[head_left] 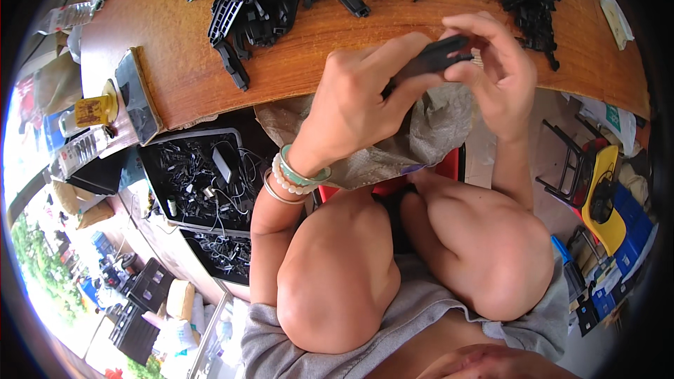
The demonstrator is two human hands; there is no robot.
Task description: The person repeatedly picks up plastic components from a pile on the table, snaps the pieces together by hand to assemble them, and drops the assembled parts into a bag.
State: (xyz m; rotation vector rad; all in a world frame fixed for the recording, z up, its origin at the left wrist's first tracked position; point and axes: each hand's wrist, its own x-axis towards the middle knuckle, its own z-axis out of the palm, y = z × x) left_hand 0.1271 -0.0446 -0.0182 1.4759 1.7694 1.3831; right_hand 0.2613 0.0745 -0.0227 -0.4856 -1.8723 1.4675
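Bins, L side, below tabletop: upper black rectangular plastic bin w/ pale rim point(203, 227) holds a heap of small black plastic bits, loose grey cables & a dark flat box-shaped pc. point(225, 161); lower black bin point(188, 244), just beside it, also has small dark bits; detail too small to ID.

Edges/room: brown wood-grain table point(161, 42), near edge curving across view. Bare wood strip btwn. near edge & heap of long black ribbed plastic parts point(267, 7); second heap, smaller black plastic parts point(516, 0), at R, beyond R hand. Grey-beige woven sheet point(351, 168) hangs below near edge, over lap area.

Hands: both raised abt. over near edge, wrists bent inward. L hand point(358, 95), pale-green bangle point(309, 177) on wrist, grips elongated black plastic part point(432, 58) btwn. thumb & fingers; part tilted, R end higher. R hand point(502, 77): thumb & index curved round part's R end, other fingers bent; can't tell if pinching or just alongside.
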